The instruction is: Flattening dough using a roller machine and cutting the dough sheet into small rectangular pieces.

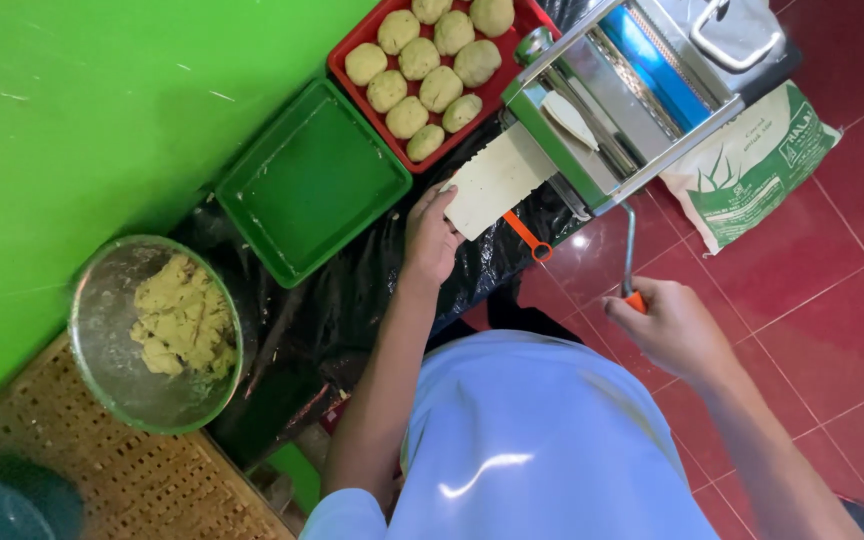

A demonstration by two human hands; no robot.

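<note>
The upper left of the frame is filled by a bright green wall (102, 110); the right side is taken up by red floor tiles (832, 300). At lower centre a pale blue shirt (542, 450) is seen from above. A woven mat (142, 480) lies at lower left, w/ a glass bowl (112, 390) on it, in which a lump of crumbly dough (182, 318) sits. A black plastic sheet (352, 290) is spread at centre. On it an empty green tray (312, 180) is placed, touching a red tray (352, 45) at top centre in which approx. a dozen dough balls (422, 75) are packed. At upper right a metal dough roller machine (617, 95) is clamped, and beside it, at right, a white-and-green sack (762, 165) lies on the tiles. A flat dough sheet (497, 180) hangs out of the rollers at centre. Its lower left edge is touched by the left hand (432, 235), fingers loosely open under/against it, not clenched. The orange-tipped crank handle (630, 265) at centre right is gripped by the right hand (677, 325), fist closed round it.
</note>
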